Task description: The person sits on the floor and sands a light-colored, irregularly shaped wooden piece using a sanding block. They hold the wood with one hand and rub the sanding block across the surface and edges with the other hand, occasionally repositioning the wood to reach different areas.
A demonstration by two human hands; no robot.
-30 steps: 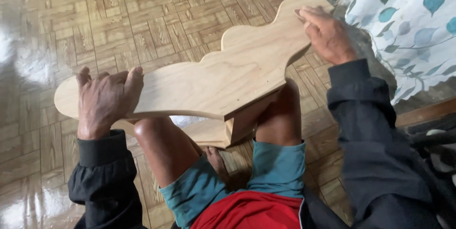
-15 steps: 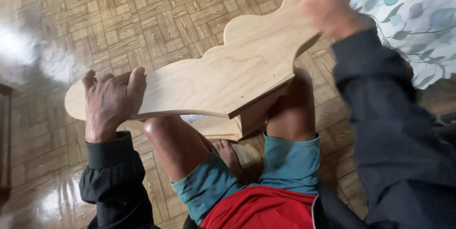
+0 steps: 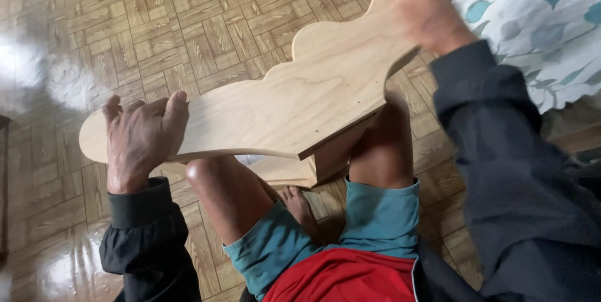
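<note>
On a parquet floor (image 3: 188,33), a seated person steadies a long wooden board (image 3: 300,102) with a wavy, scalloped upper edge across bare knees. It runs from the lower left up toward the top right corner of the view, its pale flat face turned upward. Left hand (image 3: 141,139) lies at the board's rounded near end, palm down on the wood with the thumb up along the top and the fingers curled over the far edge, a closed grip on that end. Right hand (image 3: 426,11), blurred, sits at the far upper end of the board; it touches the wood, but whether its grip is closed round the edge cannot be told. Under the board, between the knees, a second piece of pale wood (image 3: 294,170) shows, touching the board's underside. A bare foot (image 3: 297,205) is tucked on the floor below it. Dark sleeves, teal shorts and red fabric fill the lower frame. A white cloth with blue and grey leaves (image 3: 538,33) hangs at the right edge, just beside the board's far end.
</note>
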